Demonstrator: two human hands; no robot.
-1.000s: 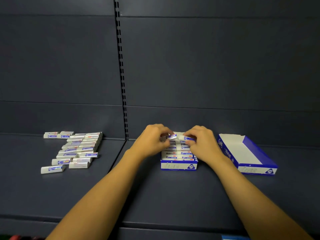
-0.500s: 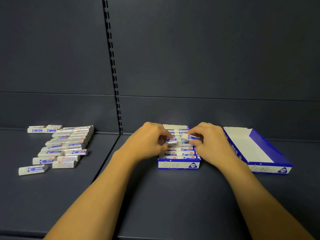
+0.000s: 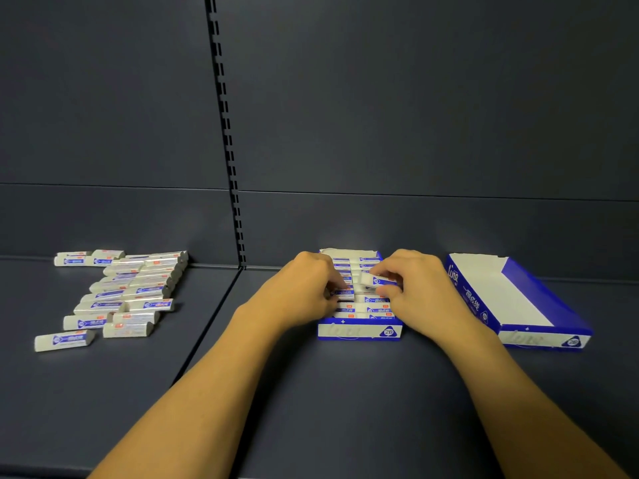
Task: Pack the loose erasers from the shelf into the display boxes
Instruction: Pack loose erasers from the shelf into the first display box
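Here both hands are over the middle display box (image 3: 359, 331), which sits on the dark shelf (image 3: 311, 392) and is already mostly filled with two columns of erasers. The right hand (image 3: 418, 292) pinches one eraser (image 3: 375, 281) between thumb and fingertips, holding it tilted just above the right column. The left hand (image 3: 304, 292) is curled over the left column with its fingertips down among the packed erasers; it seems to be pressing or steadying them, though whether it actually pinches one cannot be told, as the fingers hide the contact.

To do this step well, the held eraser should probably be turned level and lined up with its neighbours, label up, before being lowered into the gap, so that it slides in flat rather than wedging on an edge. The left hand would help by keeping the packed rows pushed together and the light cardboard box from sliding on the shelf.

A heap of loose erasers (image 3: 121, 295) lies well apart on the left part of the shelf, so much packing remains. A second, empty box (image 3: 518, 305) waits just right of the right hand, angled on the shelf, ready once the middle one is full.
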